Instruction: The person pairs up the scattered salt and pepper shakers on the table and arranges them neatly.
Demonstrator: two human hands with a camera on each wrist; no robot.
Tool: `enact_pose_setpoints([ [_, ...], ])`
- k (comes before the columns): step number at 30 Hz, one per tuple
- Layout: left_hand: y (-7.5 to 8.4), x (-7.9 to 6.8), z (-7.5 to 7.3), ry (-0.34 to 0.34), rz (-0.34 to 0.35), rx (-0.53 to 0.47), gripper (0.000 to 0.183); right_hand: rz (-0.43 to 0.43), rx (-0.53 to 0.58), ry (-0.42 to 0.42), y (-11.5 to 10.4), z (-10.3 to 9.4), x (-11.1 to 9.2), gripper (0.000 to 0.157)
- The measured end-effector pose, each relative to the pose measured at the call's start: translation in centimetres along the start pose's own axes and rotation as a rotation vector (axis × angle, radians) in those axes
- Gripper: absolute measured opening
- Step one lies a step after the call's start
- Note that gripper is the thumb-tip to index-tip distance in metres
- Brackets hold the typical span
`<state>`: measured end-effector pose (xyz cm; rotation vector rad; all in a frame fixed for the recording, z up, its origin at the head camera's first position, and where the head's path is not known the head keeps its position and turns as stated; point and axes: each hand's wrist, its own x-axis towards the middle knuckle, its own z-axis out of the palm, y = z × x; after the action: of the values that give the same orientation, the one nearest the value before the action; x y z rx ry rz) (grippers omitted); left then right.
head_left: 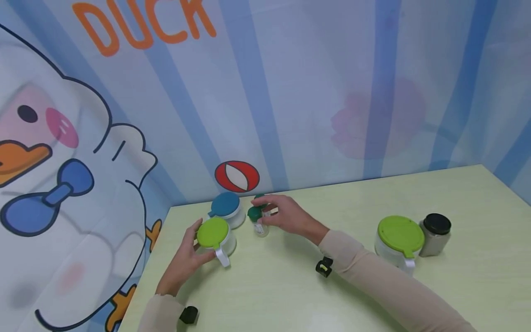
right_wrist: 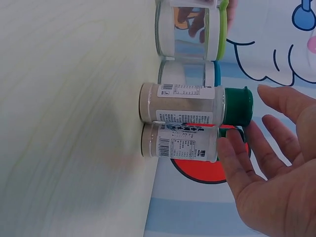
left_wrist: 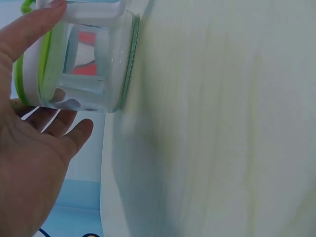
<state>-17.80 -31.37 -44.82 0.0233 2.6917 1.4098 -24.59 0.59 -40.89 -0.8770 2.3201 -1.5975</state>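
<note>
My left hand [head_left: 184, 260] grips a clear seasoning jar with a green lid [head_left: 213, 233] and a white handle, thumb on the handle side and fingers round the far side. Behind this jar stands another with a blue lid [head_left: 225, 204]. Two shaker bottles with green caps stand side by side, a nearer bottle [right_wrist: 190, 103] and a farther bottle [right_wrist: 185, 143], both with white labels and pale powder inside. Around their caps my right hand [head_left: 290, 216] is spread, the thumb apart from the nearer cap and the fingertips right at the farther bottle's top.
On the right of the table [head_left: 290, 286] stand a larger jar with a green lid [head_left: 400, 234] and a black-capped jar [head_left: 435, 235]. A printed cloth [head_left: 307, 92] with a duck hangs right behind the table's back edge.
</note>
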Motion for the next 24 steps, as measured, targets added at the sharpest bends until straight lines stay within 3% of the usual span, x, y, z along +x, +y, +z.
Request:
enact_pose_setpoints([
  [8,0.0,0.4,0.5,0.01,-0.02,0.014,0.111,0.031,-0.013,0.013,-0.3,0.5,0.0,0.044],
  [24,0.2,0.0,0.9,0.028,0.019,-0.021,0.102,0.048,-0.144,0.039,-0.9,1.1,0.3,0.041],
])
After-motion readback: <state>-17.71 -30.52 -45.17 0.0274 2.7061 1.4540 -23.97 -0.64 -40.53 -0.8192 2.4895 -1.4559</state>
